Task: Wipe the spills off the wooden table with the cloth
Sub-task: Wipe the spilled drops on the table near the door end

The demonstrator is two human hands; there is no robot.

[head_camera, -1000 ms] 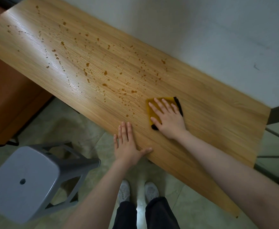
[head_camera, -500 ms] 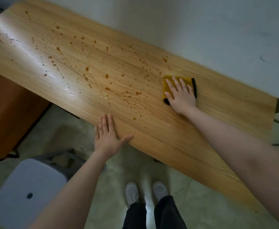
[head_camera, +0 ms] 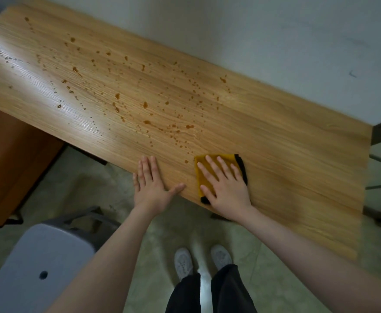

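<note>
Now the right hand [head_camera: 226,188] presses flat, spread fingers on the yellow cloth [head_camera: 202,175] at the table's [head_camera: 298,159] near edge, brown spills [head_camera: 153,118] lying ahead and leftward; the left hand [head_camera: 150,188] rests flat.

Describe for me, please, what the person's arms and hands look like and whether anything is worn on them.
Both arms are bare to the picture's lower edge: no sleeves show. The left hand and right hand have no gloves, rings, watch or bracelet visible. Fingers are bare with short, unpainted nails.
</note>
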